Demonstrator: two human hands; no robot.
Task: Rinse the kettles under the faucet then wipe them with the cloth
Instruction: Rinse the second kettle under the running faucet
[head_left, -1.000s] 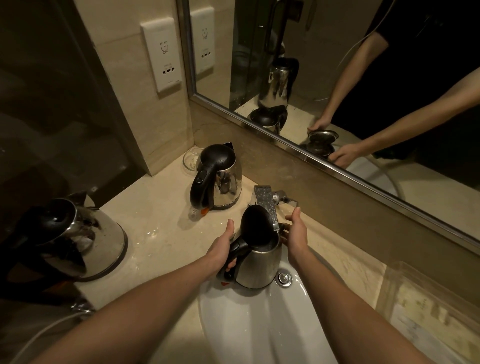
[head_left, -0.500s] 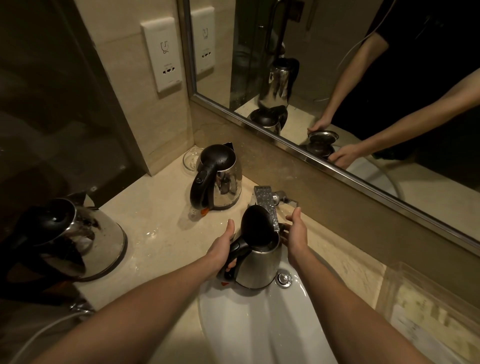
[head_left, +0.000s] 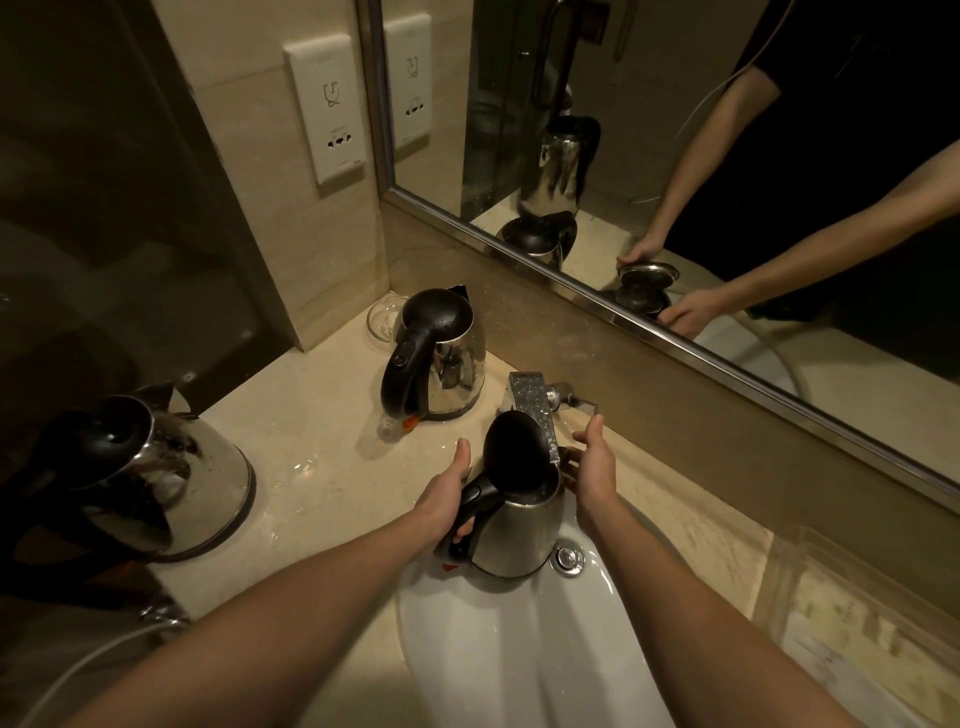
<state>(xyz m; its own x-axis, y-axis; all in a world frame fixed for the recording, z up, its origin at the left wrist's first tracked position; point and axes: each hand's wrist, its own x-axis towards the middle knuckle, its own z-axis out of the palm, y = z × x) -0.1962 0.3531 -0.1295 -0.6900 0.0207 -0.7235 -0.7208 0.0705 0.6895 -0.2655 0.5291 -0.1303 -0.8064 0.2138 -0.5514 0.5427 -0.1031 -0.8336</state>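
A steel kettle (head_left: 519, 525) with its black lid raised was held over the back rim of the white sink (head_left: 498, 660), directly under the faucet (head_left: 535, 410). Its black handle was gripped by the left hand (head_left: 447, 493). The right hand (head_left: 592, 467) was held half open beside the kettle's spout side, fingers near the faucet lever. A second kettle (head_left: 436, 358) stood near the bench's back corner, and a third kettle (head_left: 150, 467) at its left edge.
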